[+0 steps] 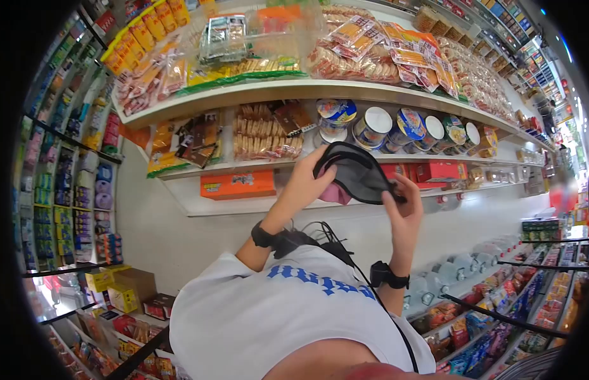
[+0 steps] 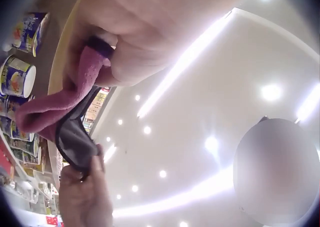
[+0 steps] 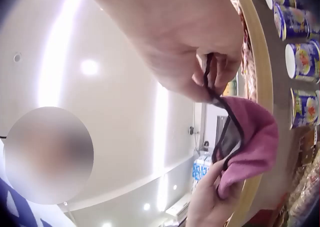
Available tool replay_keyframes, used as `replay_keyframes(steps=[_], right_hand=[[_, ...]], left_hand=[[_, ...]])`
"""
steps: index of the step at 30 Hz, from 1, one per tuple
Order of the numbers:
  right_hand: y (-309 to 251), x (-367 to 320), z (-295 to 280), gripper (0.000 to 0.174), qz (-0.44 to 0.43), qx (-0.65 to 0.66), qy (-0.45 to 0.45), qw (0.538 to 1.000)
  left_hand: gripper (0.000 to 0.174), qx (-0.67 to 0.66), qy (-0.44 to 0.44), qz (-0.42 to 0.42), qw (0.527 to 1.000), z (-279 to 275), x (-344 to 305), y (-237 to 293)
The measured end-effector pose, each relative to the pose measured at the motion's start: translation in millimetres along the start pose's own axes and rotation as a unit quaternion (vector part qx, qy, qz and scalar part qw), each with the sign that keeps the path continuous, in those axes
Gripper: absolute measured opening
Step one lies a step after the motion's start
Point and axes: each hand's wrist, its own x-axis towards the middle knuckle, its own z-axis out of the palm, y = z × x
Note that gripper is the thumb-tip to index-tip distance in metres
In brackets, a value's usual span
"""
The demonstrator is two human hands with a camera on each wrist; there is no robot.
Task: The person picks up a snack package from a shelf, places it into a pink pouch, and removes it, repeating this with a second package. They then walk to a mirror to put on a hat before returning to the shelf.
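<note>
A dark grey mesh cloth item point(image 1: 361, 176) with black edging hangs between both hands in the head view; its other side is pink and fuzzy, as the pink cloth point(image 2: 82, 79) and pink cloth point(image 3: 257, 137) in the wrist views show. The left hand point(image 1: 305, 183) pinches one end, thumb on the mesh side. At the opposite end the right hand point(image 1: 405, 212) holds the black edge between thumb and fingers. Seen from the left wrist, the right hand point(image 2: 87, 192) grips the lower end; from the right wrist, the left hand point(image 3: 207, 199) holds the far end.
Just beyond the hands stand shelves point(image 1: 256, 98) with bagged snacks and noodle cups point(image 1: 373, 126). An orange box point(image 1: 237, 184) sits on the lower shelf. Water jugs point(image 1: 462, 266) stand at the right, stocked racks at the left, and a cardboard box point(image 1: 136, 285) at lower left.
</note>
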Motion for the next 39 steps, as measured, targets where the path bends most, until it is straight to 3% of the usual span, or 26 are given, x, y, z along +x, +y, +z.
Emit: replay_keyframes(steps=[3, 4, 7, 8, 11, 12, 15, 16, 20, 23, 28, 31, 33, 35, 36, 39], right_hand=[[-45.7, 10.4, 23.4, 0.066, 0.032, 0.195, -0.203, 0.959], [-32.5, 18.4, 20.1, 0.078, -0.007, 0.177, -0.246, 0.953], [-17.3, 51.4, 39.3, 0.077, -0.051, -0.007, -0.106, 0.993], [-18.3, 61.0, 44.6, 0.076, -0.065, -0.090, -0.107, 0.988], [11.4, 81.5, 54.2, 0.082, 0.058, 0.048, -0.231, 0.970], [17.3, 81.5, 58.5, 0.066, 0.080, 0.068, -0.233, 0.967], [20.0, 101.2, 50.5, 0.043, 0.178, 0.031, -0.332, 0.926], [17.4, 103.3, 53.2, 0.028, 0.191, 0.053, -0.285, 0.938], [32.2, 139.5, 52.0, 0.023, 0.134, 0.069, -0.263, 0.953], [34.1, 163.6, 47.9, 0.024, 0.111, 0.146, -0.286, 0.941], [53.1, 198.0, 37.6, 0.044, 0.081, 0.239, -0.459, 0.852], [56.4, 201.2, 42.9, 0.040, 0.092, 0.211, -0.497, 0.836], [51.9, 203.9, 45.7, 0.031, 0.079, 0.224, -0.475, 0.847], [58.9, 211.1, 44.9, 0.028, 0.075, 0.193, -0.461, 0.863], [60.3, 214.7, 40.4, 0.027, 0.091, 0.165, -0.451, 0.873], [65.9, 213.6, 43.1, 0.026, 0.056, 0.211, -0.344, 0.913]], left_hand=[[0.036, -0.048, -0.028, -0.013, 0.998, -6.5, 6.5, -3.8], [0.038, -0.054, -0.040, 0.000, 0.998, -9.9, 6.1, -12.6], [0.039, -0.189, -0.053, -0.031, 0.980, -14.4, 6.5, -14.9], [0.041, -0.209, -0.063, -0.061, 0.974, -18.3, 6.8, -13.1], [0.041, -0.275, -0.018, -0.080, 0.958, -17.2, 9.5, -7.2], [0.043, -0.281, -0.015, -0.081, 0.956, -16.9, 11.4, -10.9], [0.044, -0.232, -0.041, -0.107, 0.966, -18.7, 22.9, 7.4], [0.049, -0.219, -0.046, -0.105, 0.969, -18.1, 26.5, 9.3], [0.060, -0.028, -0.041, -0.039, 0.998, -8.6, 43.7, 16.4], [0.060, -0.013, 0.004, -0.071, 0.997, 6.5, 58.0, 7.4], [0.059, -0.085, 0.059, -0.062, 0.993, 8.8, 65.3, 20.9], [0.055, -0.045, 0.065, -0.103, 0.992, -5.1, 61.2, 33.7], [0.048, -0.001, 0.082, -0.117, 0.990, -21.2, 68.6, 49.8], [0.032, 0.035, 0.156, -0.007, 0.987, -48.8, 85.6, 57.5], [0.027, 0.061, 0.200, 0.005, 0.978, -66.7, 95.5, 65.3], [0.026, 0.168, 0.318, 0.067, 0.930, -122.2, 136.1, 82.7]])
